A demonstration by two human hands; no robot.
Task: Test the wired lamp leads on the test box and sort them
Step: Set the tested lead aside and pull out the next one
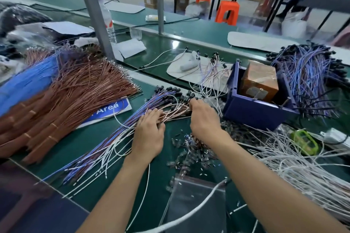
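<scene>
A fan of wired lamp leads (106,143) in blue, brown and white, with black caps at the far ends, lies on the green bench. My left hand (149,134) rests on the middle of this fan, fingers curled over several leads. My right hand (204,119) reaches into the capped ends near the pile's top, its fingers hidden among the wires. The test box (260,79), brown with a copper top, sits inside a dark blue tray (253,111) just right of my right hand. A second heap of capped blue leads (310,73) lies beyond the tray.
Bundles of brown wires (75,89) and blue wires (28,81) cover the left side. Loose white wires (303,166) spread at the right, beside a green tape dispenser (305,143). Small loose parts (189,149) and a plastic bag (197,200) lie between my arms. A grey post (94,11) stands behind.
</scene>
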